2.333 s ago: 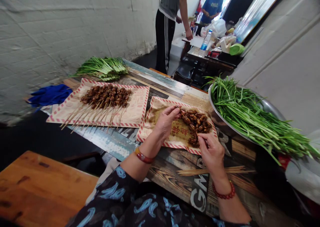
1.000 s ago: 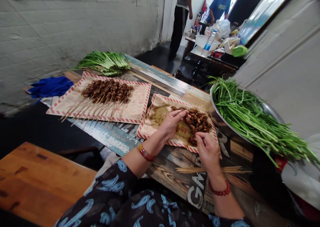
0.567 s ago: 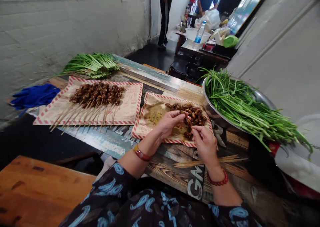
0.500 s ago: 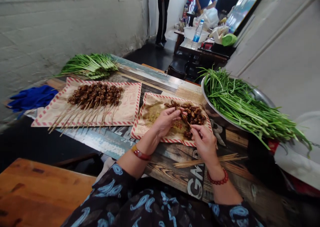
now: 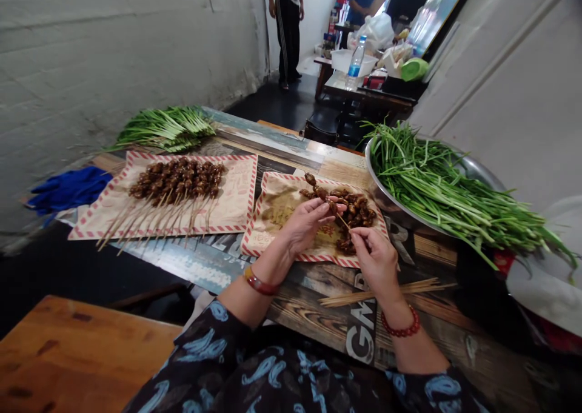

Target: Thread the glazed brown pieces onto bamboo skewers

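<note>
My left hand (image 5: pixel 310 222) pinches glossy brown pieces, perhaps pupae, that are threaded on a thin wooden skewer (image 5: pixel 343 221). Several threaded pieces (image 5: pixel 315 185) stick out beyond its fingers, up and to the left. The fingers of my right hand (image 5: pixel 373 250) are closed on the skewer's bare lower end. Under both hands lies a red-striped paper sheet (image 5: pixel 268 226) with a loose pile of the brown pieces (image 5: pixel 359 207) at its right side. Bare skewers (image 5: pixel 386 293) lie on the table near my right wrist.
To the left, another striped paper (image 5: pixel 239 204) bears a row of filled skewers (image 5: pixel 177 179). Blue gloves (image 5: pixel 70 190) and a bundle of green stalks (image 5: pixel 166 128) lie beyond. A metal bowl (image 5: pixel 482 173) of long greens stands right. Two people stand in the back near a cluttered table (image 5: pixel 336 85).
The skewer has come up off the pile, and more threaded pieces show past my left fingers. More bare skewer shows between my hands. A person in the background has shifted left.
</note>
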Motion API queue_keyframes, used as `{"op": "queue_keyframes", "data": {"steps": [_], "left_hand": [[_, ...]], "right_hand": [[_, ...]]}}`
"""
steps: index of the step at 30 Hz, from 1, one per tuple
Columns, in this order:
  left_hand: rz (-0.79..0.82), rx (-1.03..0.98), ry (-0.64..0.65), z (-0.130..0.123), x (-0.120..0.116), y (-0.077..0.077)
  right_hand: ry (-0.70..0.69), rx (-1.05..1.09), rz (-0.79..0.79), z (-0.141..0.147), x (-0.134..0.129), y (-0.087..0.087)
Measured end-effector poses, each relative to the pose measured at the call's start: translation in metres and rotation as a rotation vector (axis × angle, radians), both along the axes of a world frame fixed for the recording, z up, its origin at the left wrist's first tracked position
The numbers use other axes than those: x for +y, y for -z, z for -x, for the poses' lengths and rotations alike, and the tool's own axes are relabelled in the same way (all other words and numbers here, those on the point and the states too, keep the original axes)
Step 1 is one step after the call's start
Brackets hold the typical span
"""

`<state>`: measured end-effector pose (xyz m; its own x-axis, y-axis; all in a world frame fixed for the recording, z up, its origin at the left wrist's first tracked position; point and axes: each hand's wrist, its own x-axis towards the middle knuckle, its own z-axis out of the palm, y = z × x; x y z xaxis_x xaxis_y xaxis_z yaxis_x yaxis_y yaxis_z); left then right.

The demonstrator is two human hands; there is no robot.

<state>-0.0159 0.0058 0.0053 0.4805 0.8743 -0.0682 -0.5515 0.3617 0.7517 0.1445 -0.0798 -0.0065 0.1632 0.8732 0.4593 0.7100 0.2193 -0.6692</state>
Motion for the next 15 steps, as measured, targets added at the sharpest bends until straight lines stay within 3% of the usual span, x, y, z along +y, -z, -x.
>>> {"op": "queue_keyframes", "data": {"steps": [9,15], "left_hand": [[0.026,-0.044,-0.011,-0.0015,-0.0028,0.0013],[0.02,-0.012,0.055,-0.0078,-0.0085,0.0057]], "right_hand": [[0.02,-0.08,-0.041,0.0022,-0.0003,0.0021],[0.012,-0.086,-0.046,0.003,-0.0014,0.0009]]}}
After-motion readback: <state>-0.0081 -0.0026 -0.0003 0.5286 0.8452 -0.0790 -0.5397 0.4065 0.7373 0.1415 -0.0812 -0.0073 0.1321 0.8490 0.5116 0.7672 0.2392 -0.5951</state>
